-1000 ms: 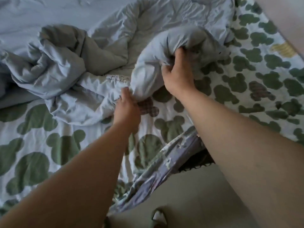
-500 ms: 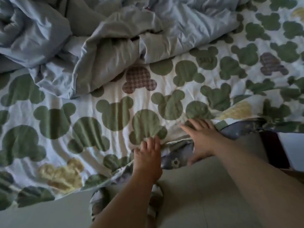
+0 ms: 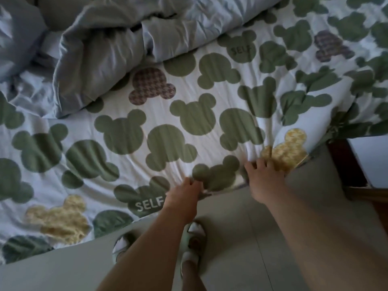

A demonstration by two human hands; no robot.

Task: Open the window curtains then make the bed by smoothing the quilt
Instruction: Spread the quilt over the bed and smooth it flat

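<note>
1. A bed fills the upper two thirds of the head view, covered by a white sheet (image 3: pixel 147 97) printed with green mouse-head shapes, a few in yellow and plaid, two marked "SELF".
2. The pale blue-grey quilt (image 3: pixel 100 51) lies bunched across the top left of the bed, its long ridge running from the left edge toward the upper right; thick folds stack on one another and its lower edge spills onto the printed sheet.
3. A grey tiled floor (image 3: pixel 241 238) spreads along the near side of the bed, with a dark red and white piece of furniture (image 3: pixel 357 162) at the right edge.
4. Two bare forearms reach from the bottom of the frame to the bed's near edge, well apart from the quilt.
5. The right hand (image 3: pixel 265 179) rests fingers spread on the sheet's edge beside a yellow shape; whether it pinches the cloth cannot be told.
6. The left hand (image 3: pixel 183 194) is closed on the sheet's edge, gathering small creases.
7. Feet in pale slippers (image 3: pixel 193 244) stand on the floor below the hands.
</note>
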